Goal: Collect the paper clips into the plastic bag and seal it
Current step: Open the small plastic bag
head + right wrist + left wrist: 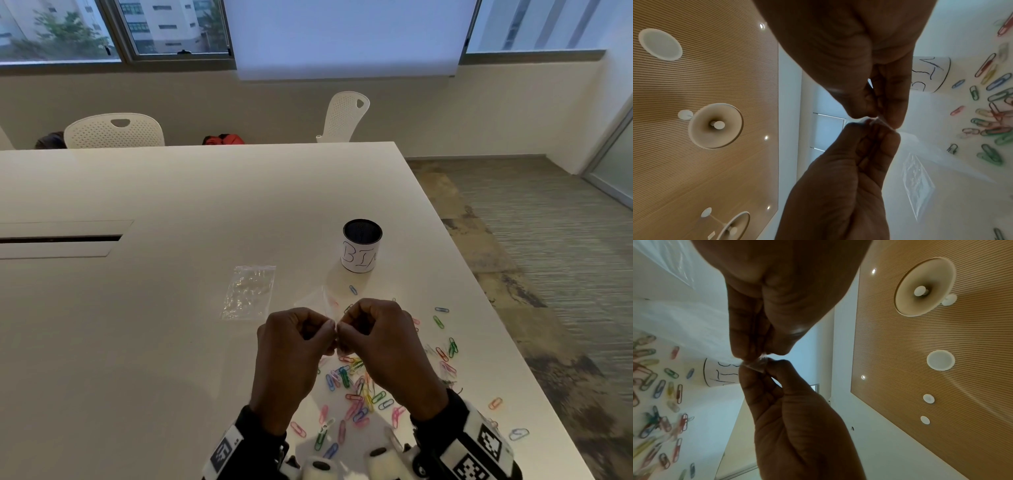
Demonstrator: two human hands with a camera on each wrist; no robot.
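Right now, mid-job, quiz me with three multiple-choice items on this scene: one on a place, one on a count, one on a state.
1. Where does the cup marked BIN stand?
A. beyond the loose paper clips
B. on the floor
C. on a chair

2. How many clear plastic bags show?
A. none
B. one
C. two

3. What are the hands doing?
A. lying flat
B. pinching one bag's edge
C. lifting the cup

Key: 1 A, it stands on the table past the clips. 2 C, a spare bag lies flat and the held bag is lifted. 3 B, left hand and right hand meet fingertip to fingertip on it.
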